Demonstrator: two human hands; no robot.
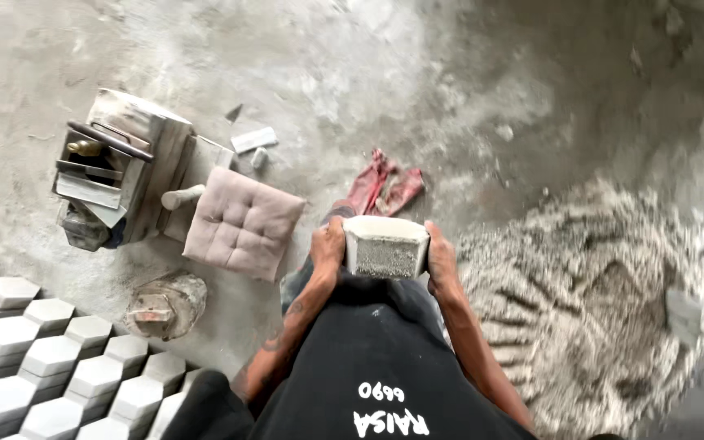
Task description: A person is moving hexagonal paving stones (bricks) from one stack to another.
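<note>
You get soft, flat daylight, no hard shadows. Floor point(352, 73) top left pale, slightly washed out; top right corner darker. Black shirt point(368, 358) swallows detail. Motion blur smears sand pile point(596, 301) and right edge. Your hands and mould point(385, 244) fairly sharp, hexagon blocks point(50, 358) crisp. Wide lens bends edges, stretches corners. No glare.

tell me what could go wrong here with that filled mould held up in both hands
1. The grey mould is pinched only at its ends by the left hand and right hand; it could slip and spill its gritty fill.
2. The red cloth and pink cushion lie close by on the floor and might trip a step.
</note>
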